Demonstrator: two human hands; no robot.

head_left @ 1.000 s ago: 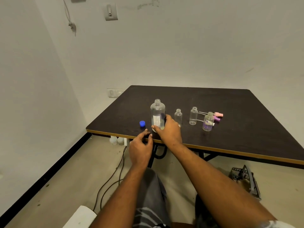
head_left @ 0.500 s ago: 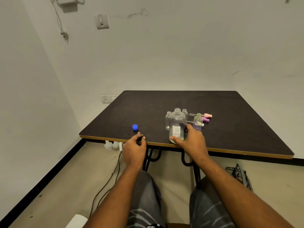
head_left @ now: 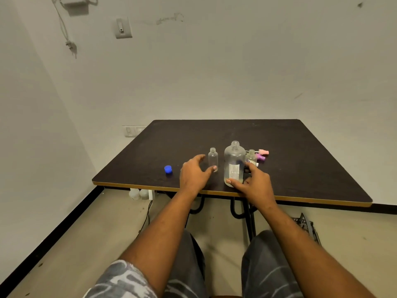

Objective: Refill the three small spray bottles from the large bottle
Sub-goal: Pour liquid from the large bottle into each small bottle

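The large bottle (head_left: 234, 162) is standing upright near the front edge of the surface (head_left: 300, 160). It is a clear, round-shouldered plastic cylinder with a narrow threaded neck that is sitting uncapped. A white printed label (head_left: 233, 171) is running down its front, and its bottom is showing a pale tint.

The right hand (head_left: 256, 187) is holding it low down. The thumb is pressing at the bottle's foot on the near side while the fingers are curling round its right flank, so the grip is closing on the bottle.

Just to its left, and apart from it, a small bottle (head_left: 213, 158) of the same clear plastic is standing open-necked. The left hand (head_left: 193, 174) is reaching beside it with a loose, spread grip holding nothing. Its thumb tip is lying at the small bottle's base, though I cannot tell whether it is touching.

Behind the large bottle's right shoulder a second small bottle (head_left: 251, 157) is peeking out, carrying a purple-tinted label. Beyond that, a pink spray head (head_left: 263, 151) and a purple spray head (head_left: 261, 157) are lying on their sides.

A round blue cap (head_left: 168, 169) is resting left of the left hand. The surface itself is showing as a dark, matte board with a tan edge band.
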